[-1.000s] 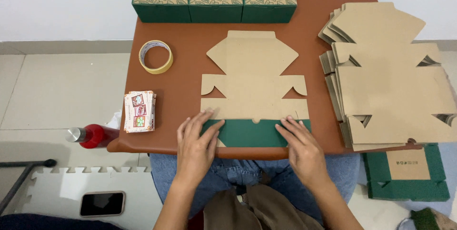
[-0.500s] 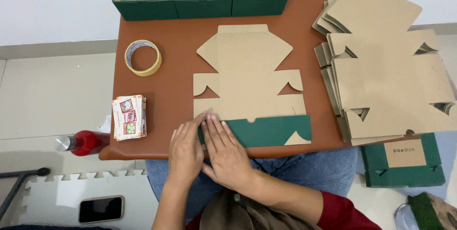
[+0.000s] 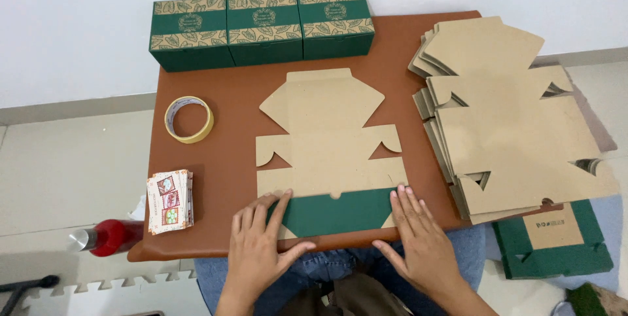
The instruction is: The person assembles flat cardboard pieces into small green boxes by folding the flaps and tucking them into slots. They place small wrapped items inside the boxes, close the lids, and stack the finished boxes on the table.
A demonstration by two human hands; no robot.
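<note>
A flat brown cardboard box blank (image 3: 327, 139) lies in the middle of the brown table (image 3: 216, 172). Its near flap (image 3: 333, 211) is folded over, green side up. My left hand (image 3: 261, 250) lies flat on the flap's left end, fingers spread. At the flap's right end my right hand (image 3: 418, 241) presses down flat, fingers together. Neither hand holds anything.
Three assembled green boxes (image 3: 261, 28) stand in a row at the table's far edge. A tape roll (image 3: 189, 119) and a stack of small cards (image 3: 170, 201) lie at left. A pile of flat blanks (image 3: 510, 126) fills the right side. A red bottle (image 3: 111, 236) sits left, below the table's edge.
My right hand slid from beside the left hand to the flap's right end. The flap's right corner now lies flatter. The view shifted slightly.
</note>
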